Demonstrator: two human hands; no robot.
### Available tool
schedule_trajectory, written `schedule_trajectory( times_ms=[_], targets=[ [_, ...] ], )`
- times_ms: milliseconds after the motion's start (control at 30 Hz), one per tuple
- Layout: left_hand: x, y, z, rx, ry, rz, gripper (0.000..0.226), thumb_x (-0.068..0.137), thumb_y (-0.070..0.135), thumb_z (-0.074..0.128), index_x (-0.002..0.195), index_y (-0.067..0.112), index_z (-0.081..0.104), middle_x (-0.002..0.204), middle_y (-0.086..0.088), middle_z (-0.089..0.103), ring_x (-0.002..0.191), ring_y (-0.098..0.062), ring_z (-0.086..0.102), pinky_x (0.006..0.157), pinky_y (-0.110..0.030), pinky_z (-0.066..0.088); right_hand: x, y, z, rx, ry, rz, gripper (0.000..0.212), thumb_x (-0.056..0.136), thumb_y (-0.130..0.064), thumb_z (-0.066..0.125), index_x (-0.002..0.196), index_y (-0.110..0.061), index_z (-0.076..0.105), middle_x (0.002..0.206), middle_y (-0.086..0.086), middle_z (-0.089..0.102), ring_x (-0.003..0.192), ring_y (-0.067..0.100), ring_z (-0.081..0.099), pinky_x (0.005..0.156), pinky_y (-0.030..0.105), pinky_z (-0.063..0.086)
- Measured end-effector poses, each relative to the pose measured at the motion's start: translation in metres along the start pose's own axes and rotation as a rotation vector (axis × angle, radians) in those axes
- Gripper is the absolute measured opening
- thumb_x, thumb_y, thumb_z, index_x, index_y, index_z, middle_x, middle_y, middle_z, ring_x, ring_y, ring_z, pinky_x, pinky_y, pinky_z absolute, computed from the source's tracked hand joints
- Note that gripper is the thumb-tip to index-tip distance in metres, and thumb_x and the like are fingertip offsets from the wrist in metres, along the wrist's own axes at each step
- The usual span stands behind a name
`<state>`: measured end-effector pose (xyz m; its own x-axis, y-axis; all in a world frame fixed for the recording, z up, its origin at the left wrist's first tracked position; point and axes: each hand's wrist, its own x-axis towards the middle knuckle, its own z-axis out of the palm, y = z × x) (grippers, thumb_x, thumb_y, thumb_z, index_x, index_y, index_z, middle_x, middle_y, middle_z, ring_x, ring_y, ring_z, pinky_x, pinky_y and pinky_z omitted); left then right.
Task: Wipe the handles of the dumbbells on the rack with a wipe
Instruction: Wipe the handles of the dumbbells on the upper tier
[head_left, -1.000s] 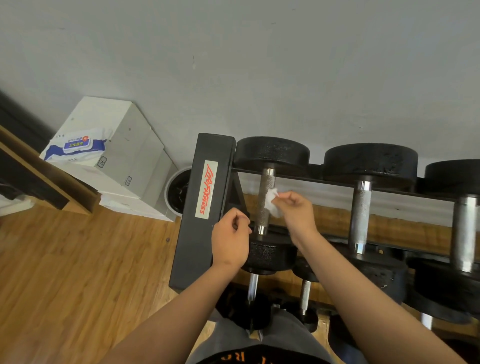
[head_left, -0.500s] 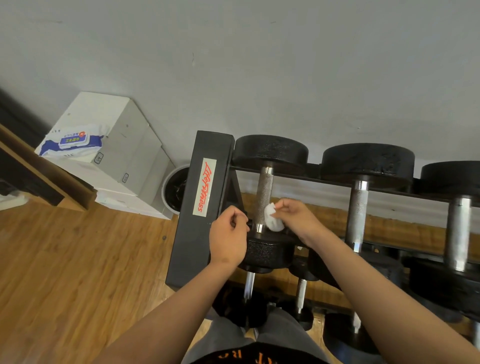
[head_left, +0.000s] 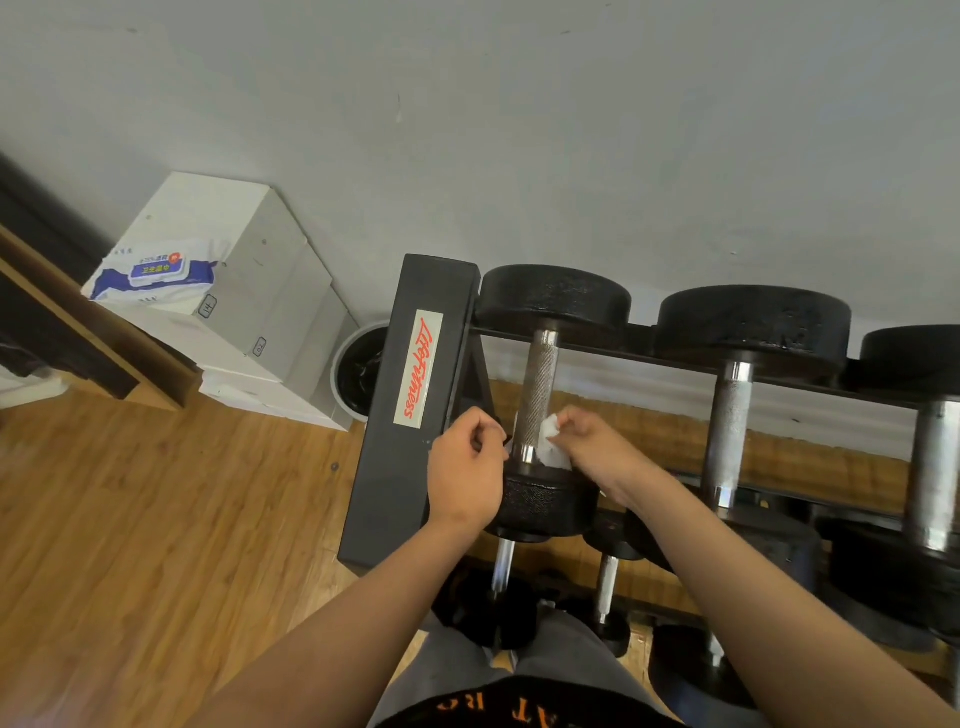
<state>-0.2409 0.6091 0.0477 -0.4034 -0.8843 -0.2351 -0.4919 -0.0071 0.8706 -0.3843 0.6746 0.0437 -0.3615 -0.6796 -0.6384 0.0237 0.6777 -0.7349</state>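
The right hand (head_left: 597, 454), pinching the wipe (head_left: 551, 449), is sliding it from mid-grip to the near end of the leftmost handle (head_left: 537, 389) on the rack (head_left: 410, 467). The left hand (head_left: 465, 478) is curling alongside, its hold unclear. This handle is probably nearing completion.

rack (head_left: 387, 483) end panel: white sticker (head_left: 418, 375), red script "Life Fitness" | wipes pack (head_left: 154, 271): blue label, print too small to read | shirt (head_left: 524, 711): orange letters, cut off
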Motion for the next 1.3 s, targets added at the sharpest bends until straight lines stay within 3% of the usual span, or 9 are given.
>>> schedule_trajectory(
  times_ms=[233, 333, 400, 567, 800, 900, 1067, 1233, 1300],
  targets=[
    [0.0, 0.002, -0.001, -0.027, -0.005, 0.006, 0.025, 0.096, 0.009, 0.049, 0.074, 0.014, 0.06, 0.062, 0.003, 0.06, 0.06, -0.003, 0.055, 0.058, -0.009, 0.041, -0.003, -0.006, -0.006, -0.035, -0.027, 0.002, 0.006, 0.099, -0.014, 0.049, 0.094, -0.014, 0.052, 0.092, 0.006, 0.062, 0.082, 0.014, 0.057, 0.076, 0.027, 0.045],
    [-0.001, 0.003, 0.0, -0.035, -0.009, 0.011, 0.025, 0.096, 0.008, 0.049, 0.073, 0.015, 0.059, 0.062, 0.001, 0.06, 0.059, -0.004, 0.054, 0.058, -0.011, 0.041, -0.004, -0.004, -0.005, -0.241, -0.046, -0.029, 0.015, 0.099, -0.019, 0.051, 0.104, -0.005, 0.053, 0.105, 0.02, 0.066, 0.095, 0.031, 0.063, 0.086, 0.036, 0.047],
    [-0.002, 0.002, -0.001, -0.036, -0.019, 0.005, 0.026, 0.096, 0.009, 0.049, 0.074, 0.016, 0.059, 0.063, 0.0, 0.06, 0.06, -0.004, 0.054, 0.058, -0.01, 0.041, -0.001, -0.005, -0.007, -0.271, 0.009, -0.061, 0.018, 0.094, -0.017, 0.058, 0.102, -0.001, 0.057, 0.102, 0.025, 0.066, 0.099, 0.038, 0.062, 0.081, 0.035, 0.047],
    [0.0, 0.002, 0.0, -0.035, -0.019, 0.01, 0.026, 0.096, 0.009, 0.049, 0.074, 0.019, 0.059, 0.065, 0.002, 0.061, 0.065, -0.008, 0.058, 0.059, -0.008, 0.041, -0.006, -0.003, 0.007, -0.502, 0.144, -0.19, 0.01, 0.084, -0.018, 0.073, 0.078, -0.013, 0.066, 0.088, -0.002, 0.069, 0.087, 0.012, 0.065, 0.079, 0.023, 0.051],
    [0.001, 0.0, 0.0, -0.038, 0.002, 0.034, 0.024, 0.095, 0.008, 0.05, 0.074, 0.014, 0.06, 0.064, -0.002, 0.061, 0.065, -0.015, 0.058, 0.06, -0.015, 0.043, -0.009, -0.012, 0.012, -0.514, 0.345, -0.25, 0.014, 0.083, -0.028, 0.075, 0.077, -0.022, 0.064, 0.077, -0.01, 0.062, 0.075, 0.008, 0.062, 0.067, 0.018, 0.047],
    [0.0, -0.001, 0.001, -0.025, -0.009, 0.034, 0.022, 0.095, 0.009, 0.051, 0.075, 0.014, 0.06, 0.066, -0.002, 0.062, 0.067, -0.015, 0.06, 0.063, -0.017, 0.045, -0.011, -0.01, 0.02, -0.596, 0.295, -0.238, 0.018, 0.084, -0.029, 0.074, 0.076, -0.024, 0.059, 0.073, -0.013, 0.057, 0.076, 0.008, 0.06, 0.072, 0.023, 0.049],
    [0.001, -0.002, 0.0, -0.027, 0.004, 0.027, 0.022, 0.095, 0.01, 0.051, 0.076, 0.014, 0.06, 0.066, -0.003, 0.062, 0.066, -0.017, 0.059, 0.06, -0.018, 0.043, -0.001, -0.016, 0.01, -0.525, 0.334, -0.339, 0.024, 0.08, -0.026, 0.077, 0.068, -0.024, 0.056, 0.069, -0.011, 0.059, 0.067, 0.003, 0.056, 0.061, 0.018, 0.044],
    [0.0, -0.003, 0.0, -0.022, -0.018, 0.031, 0.021, 0.096, 0.011, 0.051, 0.077, 0.015, 0.06, 0.067, -0.002, 0.062, 0.068, -0.014, 0.06, 0.062, -0.013, 0.044, -0.004, -0.004, 0.006, -0.56, 0.109, -0.315, 0.025, 0.081, -0.023, 0.075, 0.068, -0.023, 0.055, 0.074, -0.004, 0.062, 0.073, 0.007, 0.059, 0.071, 0.025, 0.05],
    [0.0, -0.003, -0.001, -0.026, -0.022, 0.022, 0.021, 0.096, 0.011, 0.051, 0.077, 0.014, 0.06, 0.067, -0.004, 0.063, 0.067, -0.016, 0.059, 0.061, -0.014, 0.042, 0.005, -0.01, 0.0, -0.483, 0.169, -0.345, 0.021, 0.08, -0.021, 0.077, 0.069, -0.016, 0.059, 0.072, 0.001, 0.062, 0.07, 0.011, 0.059, 0.067, 0.023, 0.048]
  ],
)
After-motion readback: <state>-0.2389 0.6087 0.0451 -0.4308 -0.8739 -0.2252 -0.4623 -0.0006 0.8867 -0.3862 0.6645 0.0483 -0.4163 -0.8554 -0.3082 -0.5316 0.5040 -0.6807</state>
